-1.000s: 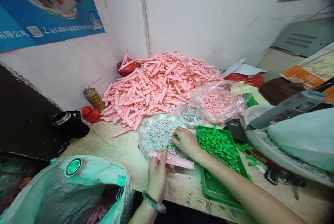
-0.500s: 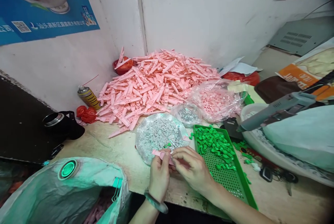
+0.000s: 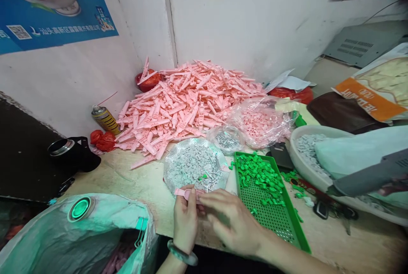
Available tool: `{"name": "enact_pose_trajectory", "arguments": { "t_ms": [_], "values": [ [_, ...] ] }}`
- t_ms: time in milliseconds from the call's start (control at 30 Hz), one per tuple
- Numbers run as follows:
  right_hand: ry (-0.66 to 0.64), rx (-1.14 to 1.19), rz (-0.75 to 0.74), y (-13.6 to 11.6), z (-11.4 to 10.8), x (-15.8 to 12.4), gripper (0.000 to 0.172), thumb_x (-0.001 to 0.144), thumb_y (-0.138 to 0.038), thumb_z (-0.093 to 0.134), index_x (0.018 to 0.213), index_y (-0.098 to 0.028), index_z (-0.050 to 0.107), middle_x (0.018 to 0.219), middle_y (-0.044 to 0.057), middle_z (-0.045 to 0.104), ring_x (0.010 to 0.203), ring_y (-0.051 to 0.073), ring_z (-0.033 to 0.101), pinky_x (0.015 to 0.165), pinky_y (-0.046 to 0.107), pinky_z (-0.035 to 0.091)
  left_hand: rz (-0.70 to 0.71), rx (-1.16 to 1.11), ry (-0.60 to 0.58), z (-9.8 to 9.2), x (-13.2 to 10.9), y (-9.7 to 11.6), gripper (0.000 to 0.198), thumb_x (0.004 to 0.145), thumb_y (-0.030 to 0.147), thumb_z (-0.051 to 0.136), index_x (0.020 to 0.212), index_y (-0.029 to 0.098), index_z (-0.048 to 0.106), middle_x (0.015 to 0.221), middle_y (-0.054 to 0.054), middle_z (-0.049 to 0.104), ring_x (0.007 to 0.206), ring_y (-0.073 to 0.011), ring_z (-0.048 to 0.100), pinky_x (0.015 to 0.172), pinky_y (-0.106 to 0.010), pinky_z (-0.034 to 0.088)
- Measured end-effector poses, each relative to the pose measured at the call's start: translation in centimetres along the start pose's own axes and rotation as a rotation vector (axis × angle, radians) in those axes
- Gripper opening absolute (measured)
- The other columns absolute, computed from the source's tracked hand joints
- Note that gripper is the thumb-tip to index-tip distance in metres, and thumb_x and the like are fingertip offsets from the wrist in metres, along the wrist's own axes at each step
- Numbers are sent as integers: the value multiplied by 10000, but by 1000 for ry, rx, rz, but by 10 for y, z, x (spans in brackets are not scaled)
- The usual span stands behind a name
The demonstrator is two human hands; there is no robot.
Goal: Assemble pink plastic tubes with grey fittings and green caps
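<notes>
Head view, your left hand (image 3: pixel 185 218), fingers clamped on a pink plastic strip (image 3: pixel 186 193), your right hand (image 3: pixel 232 223) just beside it, fingers too blurred to tell apart or together, a green perforated plastic tray (image 3: pixel 298 227) to its right

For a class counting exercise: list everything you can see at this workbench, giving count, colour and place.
plastic strips: many, pink, heaped in the corner
clear bag of small parts: one, pink, behind the tray
perforated tray: one, green, on the bench
spray can: one, yellow, left of the heap
basin: one, white, at right
sack: one, pale green, lower left
poster: one, blue, upper left
left hand: one, pinching a pink plastic piece
right hand: one, beside the left hand
</notes>
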State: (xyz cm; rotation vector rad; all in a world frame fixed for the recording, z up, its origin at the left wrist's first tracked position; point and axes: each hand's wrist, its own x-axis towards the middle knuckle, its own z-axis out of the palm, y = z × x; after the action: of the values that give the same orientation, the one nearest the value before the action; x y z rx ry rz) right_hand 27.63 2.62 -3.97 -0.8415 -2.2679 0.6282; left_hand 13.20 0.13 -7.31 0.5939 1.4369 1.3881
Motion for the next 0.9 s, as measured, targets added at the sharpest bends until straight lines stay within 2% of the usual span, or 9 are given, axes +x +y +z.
{"name": "enact_pose_trajectory", "arguments": {
  "t_ms": [100,167,233,367,500,600,667,767,900],
  "values": [
    [-101,-304,238,26,-2,24,276,857,-72,460,985,-162,687,982,97,710,925,221,639,810,347,524,-56,-8,-37,-2,2,7,465,678,538,736,877,137,610,594,34,558,494,-101,440,471,-230,363],
    [-203,-489,340,43,-1,41,237,826,-35,491,891,-135,696,925,132,705,924,258,632,800,354,501,-131,-41,-98,0,1,15,428,673,491,751,858,124,631,651,7,590,563,-107,480,514,-220,388],
    [-267,-524,369,54,0,52,231,793,0,507,837,-121,699,882,155,704,915,276,636,788,351,488,-254,-128,-170,3,-2,23,384,696,443,733,885,121,645,732,-28,623,675,-137,543,597,-236,443],
    [-266,-486,444,54,-7,54,221,762,16,507,814,-93,692,927,199,690,878,291,656,735,354,484,-508,-331,-325,4,-8,31,360,667,262,707,992,147,603,843,-60,657,785,-194,617,703,-318,501],
    [-266,-287,511,44,-25,43,162,817,-97,522,843,-146,674,836,85,697,752,205,660,661,289,483,-437,-264,-357,5,-10,26,501,620,163,718,1093,173,553,901,-49,658,845,-205,636,780,-349,515],
    [-327,308,549,37,-28,36,166,869,-212,504,807,-172,653,700,4,646,611,136,599,598,245,469,-356,-158,-421,10,-11,25,505,670,217,715,1148,187,557,932,-51,650,886,-219,634,770,-345,520],
    [-271,552,550,33,-25,32,148,833,-241,556,756,-167,658,717,1,602,636,132,567,620,253,456,-310,-119,-480,13,-11,26,465,694,216,693,1145,194,584,975,-59,653,948,-234,628,780,-337,519],
    [-186,495,519,30,-20,29,122,788,-214,602,695,-168,665,734,-8,527,676,127,518,640,250,419,-273,-103,-534,14,-12,29,431,716,192,655,1144,203,607,1046,-66,660,1021,-244,613,794,-326,518],
    [-235,385,466,28,-15,35,113,786,-136,598,693,-167,652,751,-11,530,688,121,521,642,236,420,-270,-100,-520,6,-8,30,392,745,225,670,1132,190,613,1042,-76,667,1025,-247,616,757,-309,532]
  ]
}}
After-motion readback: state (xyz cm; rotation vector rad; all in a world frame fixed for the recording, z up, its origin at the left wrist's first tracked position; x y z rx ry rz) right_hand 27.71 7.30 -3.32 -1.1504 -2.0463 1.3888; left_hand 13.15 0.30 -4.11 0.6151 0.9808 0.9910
